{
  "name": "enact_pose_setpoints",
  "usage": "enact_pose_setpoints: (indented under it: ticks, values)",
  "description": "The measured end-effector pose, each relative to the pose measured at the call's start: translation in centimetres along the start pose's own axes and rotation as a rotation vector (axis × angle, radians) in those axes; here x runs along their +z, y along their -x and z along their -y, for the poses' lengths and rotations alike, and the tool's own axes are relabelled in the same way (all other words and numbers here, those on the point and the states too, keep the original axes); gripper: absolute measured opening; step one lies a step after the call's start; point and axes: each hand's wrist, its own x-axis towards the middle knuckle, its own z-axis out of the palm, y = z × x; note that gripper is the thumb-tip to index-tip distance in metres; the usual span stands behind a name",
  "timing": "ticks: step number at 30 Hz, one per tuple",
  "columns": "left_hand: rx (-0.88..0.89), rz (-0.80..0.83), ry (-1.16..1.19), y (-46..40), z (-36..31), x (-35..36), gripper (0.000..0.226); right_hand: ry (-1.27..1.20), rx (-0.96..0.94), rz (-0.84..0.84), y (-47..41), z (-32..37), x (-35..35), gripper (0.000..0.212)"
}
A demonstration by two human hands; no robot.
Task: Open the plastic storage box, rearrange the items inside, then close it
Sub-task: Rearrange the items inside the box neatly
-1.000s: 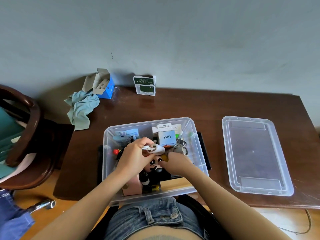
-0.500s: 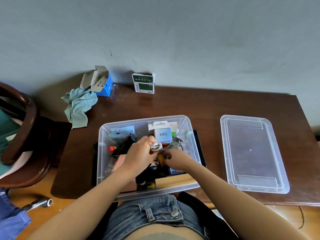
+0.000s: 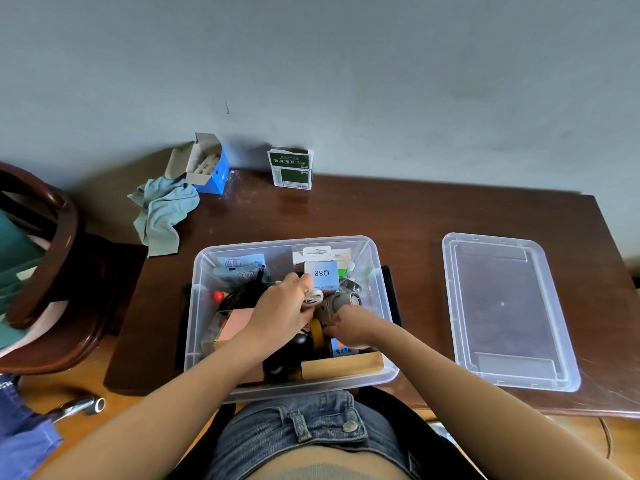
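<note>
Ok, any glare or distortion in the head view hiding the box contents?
Head view: wide-angle bending curves the desk edges; soft sheen near the green carton; contents of the storage box evenly lit, but the left hand and right hand cover the middle.

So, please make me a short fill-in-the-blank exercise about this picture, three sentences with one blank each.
1. The lid lies on the table to the ____ of the box.
2. The label on the small carton inside the box reads ____.
3. The left hand holds a small ____ object, coloured like paper.

Missing words: right; Q88; white
</note>
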Motion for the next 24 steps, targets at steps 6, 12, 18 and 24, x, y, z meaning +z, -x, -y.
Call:
enact_pose_setpoints:
  ticks: [6,12,18,24]
  values:
    - [0.041,0.036,-0.034,-0.3,0.2,-0.3,0.020,-0.015,0.035,0.060,0.0,0.4,-0.5,0.030]
    - [0.088,0.150,-0.269,-1.0,-0.5,-0.2,0.017,0.022,0.001,0.049,0.9,1.7,-0.4,0.041]
    - [-0.024,0.134,-0.168,-0.5,0.2,1.6,0.031,0.219,0.041,-0.200,2.6,1.8,-1.5,0.036]
    - [-0.063,0.060,-0.085,-0.4,0.6,1.5,0.033,0.120,0.110,-0.341,2.3,0.7,-1.8,0.051]
